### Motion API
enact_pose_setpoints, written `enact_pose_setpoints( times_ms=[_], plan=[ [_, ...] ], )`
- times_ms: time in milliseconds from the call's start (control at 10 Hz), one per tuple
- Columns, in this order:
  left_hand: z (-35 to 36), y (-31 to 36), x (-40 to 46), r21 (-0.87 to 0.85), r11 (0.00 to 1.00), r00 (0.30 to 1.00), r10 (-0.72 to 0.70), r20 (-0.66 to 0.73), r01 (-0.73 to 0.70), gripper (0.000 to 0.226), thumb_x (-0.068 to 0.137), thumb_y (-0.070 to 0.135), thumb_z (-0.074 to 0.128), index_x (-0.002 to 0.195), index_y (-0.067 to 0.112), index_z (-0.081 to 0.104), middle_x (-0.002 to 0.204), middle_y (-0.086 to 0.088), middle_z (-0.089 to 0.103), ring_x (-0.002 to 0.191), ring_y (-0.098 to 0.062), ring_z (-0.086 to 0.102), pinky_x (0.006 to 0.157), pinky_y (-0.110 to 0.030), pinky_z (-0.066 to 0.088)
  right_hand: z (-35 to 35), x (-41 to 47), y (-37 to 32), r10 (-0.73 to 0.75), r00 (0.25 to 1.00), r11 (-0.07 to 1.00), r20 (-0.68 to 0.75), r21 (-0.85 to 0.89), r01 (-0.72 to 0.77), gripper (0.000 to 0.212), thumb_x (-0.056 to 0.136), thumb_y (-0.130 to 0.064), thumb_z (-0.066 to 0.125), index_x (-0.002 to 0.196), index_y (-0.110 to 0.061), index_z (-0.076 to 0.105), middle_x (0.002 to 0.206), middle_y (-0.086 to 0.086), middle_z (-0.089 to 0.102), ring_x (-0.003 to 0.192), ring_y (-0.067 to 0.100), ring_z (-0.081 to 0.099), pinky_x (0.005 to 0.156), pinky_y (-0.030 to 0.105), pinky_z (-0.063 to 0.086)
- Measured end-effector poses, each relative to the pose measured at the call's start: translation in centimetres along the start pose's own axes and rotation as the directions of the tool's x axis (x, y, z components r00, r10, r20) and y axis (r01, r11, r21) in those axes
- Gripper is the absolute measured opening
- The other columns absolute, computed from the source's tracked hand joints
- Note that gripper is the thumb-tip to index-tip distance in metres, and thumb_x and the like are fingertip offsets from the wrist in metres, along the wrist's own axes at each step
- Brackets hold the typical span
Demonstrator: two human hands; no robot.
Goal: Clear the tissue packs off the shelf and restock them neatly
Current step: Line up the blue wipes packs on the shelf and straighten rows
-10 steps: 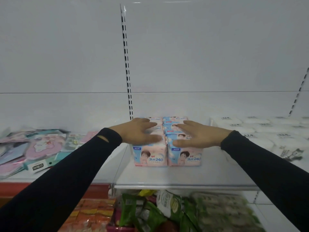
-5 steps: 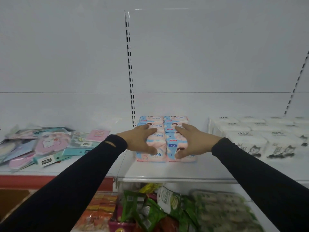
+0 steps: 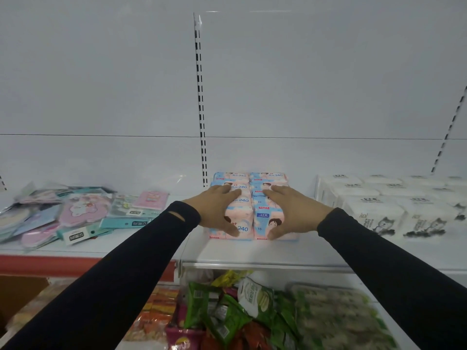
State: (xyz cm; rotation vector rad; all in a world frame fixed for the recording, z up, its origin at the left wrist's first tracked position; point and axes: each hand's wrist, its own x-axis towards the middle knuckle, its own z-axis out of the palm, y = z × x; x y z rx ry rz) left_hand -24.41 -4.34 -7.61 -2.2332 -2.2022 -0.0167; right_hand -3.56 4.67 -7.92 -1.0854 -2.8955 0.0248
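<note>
Two rows of pink-and-blue tissue packs [image 3: 268, 219] lie side by side on the white shelf [image 3: 252, 252], reaching back to the rear wall. My left hand [image 3: 217, 208] lies over the left row's front packs, fingers spread on top and thumb down the front face. In the same way my right hand [image 3: 295, 213] covers the right row, its thumb pressed against the front face near the shelf. Both hands press on the packs with fairly straight fingers. The rear packs [image 3: 231, 176] show beyond my fingertips.
White tissue packs with a cat print [image 3: 379, 205] fill the shelf to the right. Flat pastel packets [image 3: 83, 213] lie scattered on the left shelf. Green snack bags [image 3: 240, 311] sit on the shelf below. A slotted upright [image 3: 199, 97] runs up the back wall.
The two rows of packs have slid back from the shelf's front edge toward the rear wall under my hands. My thumbs have dropped lower on the front faces.
</note>
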Motion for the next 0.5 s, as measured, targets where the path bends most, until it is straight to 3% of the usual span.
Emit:
enact_pose_setpoints(
  times_ms=[200, 400, 500],
  plan=[
    [0.0, 0.0, 0.3, 0.034, 0.999, 1.000, 0.002, -0.014, -0.001, 0.109, 0.071, 0.060, 0.072, 0.152, 0.024, 0.009, 0.158, -0.001, 0.012, 0.144, -0.023, 0.012, 0.116, -0.039, 0.017, 0.0, 0.2, 0.0, 0.009, 1.000, 1.000, 0.001, -0.016, -0.009, 0.113, 0.068, -0.064, 0.072, 0.153, -0.025, 0.008, 0.160, 0.000, 0.007, 0.146, 0.021, 0.009, 0.118, 0.037, 0.014],
    [-0.6, 0.0, 0.2, 0.058, 0.998, 0.998, -0.038, 0.039, 0.036, 0.109, 0.069, 0.074, 0.062, 0.151, 0.027, 0.008, 0.159, 0.000, 0.009, 0.145, -0.023, 0.010, 0.117, -0.041, 0.015, -0.4, 0.0, 0.1, 0.007, 1.000, 0.999, 0.015, -0.031, -0.007, 0.115, 0.066, -0.071, 0.068, 0.153, -0.025, 0.008, 0.160, 0.000, 0.007, 0.146, 0.020, 0.009, 0.117, 0.037, 0.014],
    [-1.9, 0.9, -0.7, -0.059, 0.997, 0.999, -0.041, -0.001, 0.041, 0.088, 0.083, 0.071, 0.046, 0.151, 0.023, 0.016, 0.157, 0.001, 0.017, 0.144, -0.020, 0.015, 0.115, -0.038, 0.017, -1.4, -0.8, 0.3, -0.001, 0.999, 0.999, -0.050, 0.053, 0.004, 0.108, 0.071, -0.074, 0.060, 0.153, -0.024, 0.011, 0.160, -0.001, 0.008, 0.146, 0.017, 0.008, 0.118, 0.033, 0.012]
  ],
)
